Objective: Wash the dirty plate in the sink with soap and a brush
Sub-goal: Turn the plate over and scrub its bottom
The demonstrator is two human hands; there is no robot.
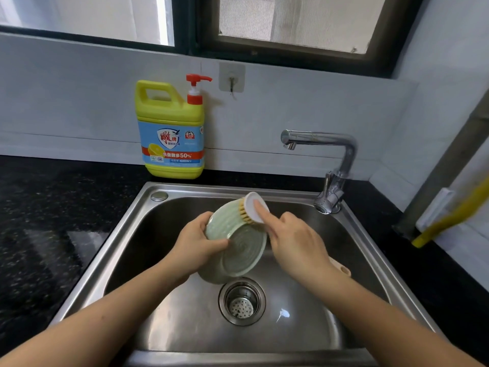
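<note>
Your left hand (197, 246) curls round the 9 o'clock edge of the pale green ridged ceramic plate (238, 250), thumb across its underside, fingers hidden behind it. Your right hand (293, 242) grips the white-headed brush with tan bristles (254, 207), index finger stretched along the head's back. Your palm covers most of the beige handle, and only its end shows under the wrist. The plate hangs tilted over the stainless steel sink (190, 329), ringed underside facing you, eating face out of sight, with the round drain strainer (242, 301) at its 6 o'clock. Bristles touch its 1 o'clock rim. A yellow soap bottle with a red pump (170, 128) stands at the sink's 11 o'clock, a chrome tap (328, 160) at 2 o'clock.
</note>
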